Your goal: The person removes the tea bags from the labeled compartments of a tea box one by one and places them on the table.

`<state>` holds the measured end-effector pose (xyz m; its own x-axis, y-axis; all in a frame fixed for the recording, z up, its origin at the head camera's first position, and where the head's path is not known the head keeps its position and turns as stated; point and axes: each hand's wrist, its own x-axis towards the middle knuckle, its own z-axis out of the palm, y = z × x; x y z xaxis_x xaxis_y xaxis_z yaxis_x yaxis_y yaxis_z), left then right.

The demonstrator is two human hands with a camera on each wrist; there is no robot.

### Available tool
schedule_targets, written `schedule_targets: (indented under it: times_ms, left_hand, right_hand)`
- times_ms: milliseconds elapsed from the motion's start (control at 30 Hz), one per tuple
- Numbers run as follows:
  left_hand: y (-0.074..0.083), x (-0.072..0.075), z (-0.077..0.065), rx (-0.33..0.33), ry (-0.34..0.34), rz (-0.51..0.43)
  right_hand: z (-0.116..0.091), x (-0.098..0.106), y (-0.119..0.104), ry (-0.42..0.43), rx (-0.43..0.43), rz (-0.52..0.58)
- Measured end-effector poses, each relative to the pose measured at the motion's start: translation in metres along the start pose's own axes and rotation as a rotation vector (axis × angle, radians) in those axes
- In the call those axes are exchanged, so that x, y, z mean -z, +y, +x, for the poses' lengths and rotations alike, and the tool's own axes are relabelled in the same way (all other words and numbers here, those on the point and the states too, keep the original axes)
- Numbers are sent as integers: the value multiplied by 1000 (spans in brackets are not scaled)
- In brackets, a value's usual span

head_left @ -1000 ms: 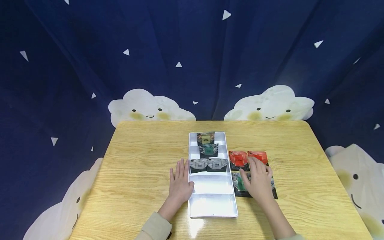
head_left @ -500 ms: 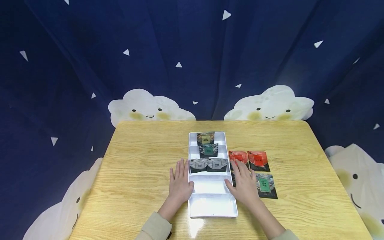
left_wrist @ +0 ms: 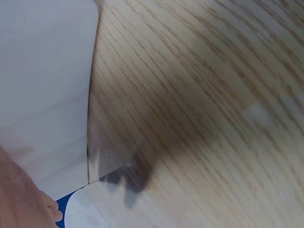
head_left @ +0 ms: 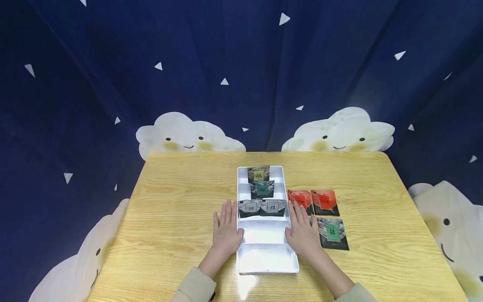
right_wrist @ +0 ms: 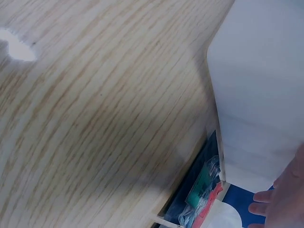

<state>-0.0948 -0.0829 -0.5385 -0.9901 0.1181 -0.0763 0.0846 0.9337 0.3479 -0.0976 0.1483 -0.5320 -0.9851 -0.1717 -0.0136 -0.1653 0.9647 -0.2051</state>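
A long white divided tray (head_left: pixel 268 258) stands upright on the table between both hands. My left hand (head_left: pixel 227 235) lies with straight fingers along its left side, thumb over the rim. My right hand (head_left: pixel 304 235) lies flat-fingered along the right side, thumb at the rim. In the tray's far compartments stand a yellow-labelled packet (head_left: pixel 258 173), a green-labelled packet (head_left: pixel 262 190) and two grey packets (head_left: pixel 250 208). The right fingers partly cover a red packet (head_left: pixel 300 197). In the left wrist view the tray's side wall (left_wrist: pixel 45 85) shows beside the hand.
To the right of the tray lie another red packet (head_left: pixel 325 202) and a green-labelled black packet (head_left: pixel 333 233). The wooden table (head_left: pixel 173 201) spreads around the tray. A dark blue curtain (head_left: pixel 241 54) with clouds hangs behind.
My right hand has moved left from over the packets on the table to the tray's right side. My left hand, the tray and the packets appear unmoved.
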Motion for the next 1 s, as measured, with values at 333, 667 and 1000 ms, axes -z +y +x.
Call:
schedule_targets:
  times_ms: [333,667,1000]
  left_hand:
    - [1,0,1,0,3,3]
    - [2,1,1,9,4,16]
    - [-2,11,-2,-63,104,42]
  right_hand:
    - [0,3,0,-22,3,-3]
    - [0,1,2,-23,6,3]
    - [0,0,1,-40,15,-3]
